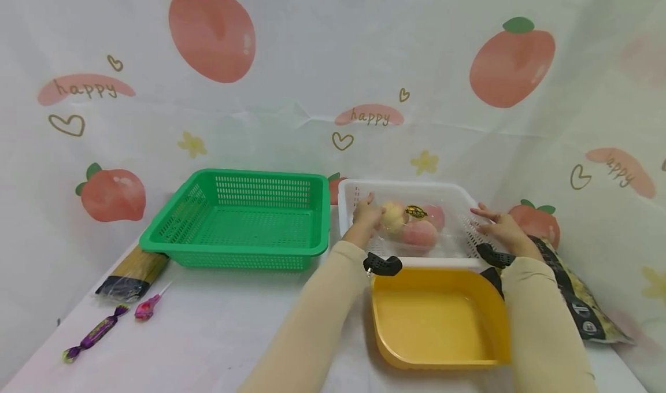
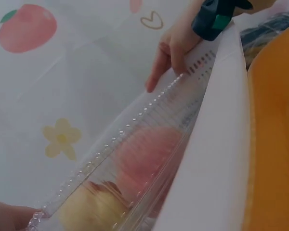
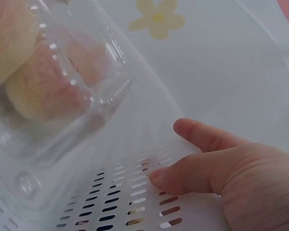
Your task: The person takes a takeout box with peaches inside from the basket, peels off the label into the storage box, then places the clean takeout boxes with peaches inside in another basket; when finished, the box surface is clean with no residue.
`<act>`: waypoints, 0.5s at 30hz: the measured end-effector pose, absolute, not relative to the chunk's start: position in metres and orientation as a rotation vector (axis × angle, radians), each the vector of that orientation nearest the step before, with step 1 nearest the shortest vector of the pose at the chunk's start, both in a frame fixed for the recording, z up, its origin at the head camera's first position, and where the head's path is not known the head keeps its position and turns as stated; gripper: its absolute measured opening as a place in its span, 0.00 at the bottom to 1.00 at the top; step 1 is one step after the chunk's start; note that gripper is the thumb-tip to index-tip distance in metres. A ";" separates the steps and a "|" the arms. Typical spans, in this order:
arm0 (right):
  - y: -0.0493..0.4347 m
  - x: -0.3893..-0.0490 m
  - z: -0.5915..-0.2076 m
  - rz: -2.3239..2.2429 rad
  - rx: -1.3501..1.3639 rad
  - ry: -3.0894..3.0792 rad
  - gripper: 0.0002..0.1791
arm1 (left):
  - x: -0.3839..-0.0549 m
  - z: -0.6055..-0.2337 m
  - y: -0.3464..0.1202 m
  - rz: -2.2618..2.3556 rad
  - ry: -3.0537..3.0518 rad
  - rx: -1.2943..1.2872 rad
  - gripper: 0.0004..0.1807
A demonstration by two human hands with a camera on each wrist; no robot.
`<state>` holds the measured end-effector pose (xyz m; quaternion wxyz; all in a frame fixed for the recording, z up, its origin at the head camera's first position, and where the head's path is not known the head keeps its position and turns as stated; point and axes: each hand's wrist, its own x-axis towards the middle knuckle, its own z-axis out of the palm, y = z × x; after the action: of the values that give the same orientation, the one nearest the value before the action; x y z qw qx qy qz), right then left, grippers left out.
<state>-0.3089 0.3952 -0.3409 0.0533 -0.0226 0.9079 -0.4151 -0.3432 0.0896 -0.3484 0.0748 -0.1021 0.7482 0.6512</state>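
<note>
A clear plastic clamshell of peaches lies in the white slotted basket, with a dark and yellow label on its lid. My left hand is inside the basket and holds the clamshell's left end; in the left wrist view only part of its fingers shows, at the container's edge. My right hand grips the basket's right side wall. Its thumb lies on the inner face of the slotted wall, with the index finger over the rim and the other fingers behind the wall.
Left of the white basket stands a green slotted basket. A yellow tub sits in front, between my forearms. At the left lie a packet of noodle-like sticks, a lollipop and a purple wrapped candy. A black-and-yellow bag lies at the right.
</note>
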 end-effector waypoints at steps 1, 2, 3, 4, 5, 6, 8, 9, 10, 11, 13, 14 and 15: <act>0.395 -0.309 -0.341 -1.262 -0.067 2.759 0.32 | -0.344 -0.348 0.088 1.948 2.259 -0.309 0.35; 0.394 -0.310 -0.341 -1.264 -0.061 2.759 0.32 | -0.344 -0.346 0.087 1.953 2.265 -0.308 0.35; 0.394 -0.310 -0.341 -1.267 -0.058 2.757 0.32 | -0.344 -0.345 0.085 1.973 2.257 -0.306 0.35; 0.393 -0.310 -0.341 -1.268 -0.047 2.757 0.32 | -0.343 -0.344 0.084 2.010 2.240 -0.292 0.35; 0.393 -0.310 -0.341 -1.270 -0.043 2.756 0.32 | -0.342 -0.342 0.082 2.053 2.216 -0.274 0.35; 0.393 -0.311 -0.341 -1.271 -0.039 2.756 0.32 | -0.340 -0.341 0.080 2.099 2.187 -0.254 0.34; 0.393 -0.311 -0.341 -1.276 -0.039 2.756 0.32 | -0.336 -0.337 0.075 2.202 2.110 -0.202 0.34; 0.393 -0.311 -0.341 -1.274 -0.040 2.758 0.32 | -0.334 -0.336 0.073 2.244 2.080 -0.179 0.34; 0.393 -0.311 -0.341 -1.272 -0.035 2.759 0.32 | -0.333 -0.335 0.070 2.283 2.051 -0.156 0.34; 0.393 -0.311 -0.341 -1.268 -0.039 2.761 0.32 | -0.331 -0.333 0.068 2.315 2.027 -0.142 0.34; 0.394 -0.310 -0.341 -1.254 -0.036 2.769 0.32 | -0.328 -0.332 0.064 2.367 1.983 -0.124 0.33; 0.394 -0.310 -0.341 -1.249 -0.030 2.771 0.33 | -0.328 -0.331 0.062 2.384 1.959 -0.126 0.33; 0.394 -0.310 -0.341 -1.242 -0.029 2.774 0.33 | -0.327 -0.330 0.060 2.405 1.937 -0.127 0.33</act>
<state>-0.3097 0.3938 -0.3411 0.0511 -0.0094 0.9115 -0.4081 -0.3268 0.0604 -0.3303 0.0254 -0.0409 0.6266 0.7778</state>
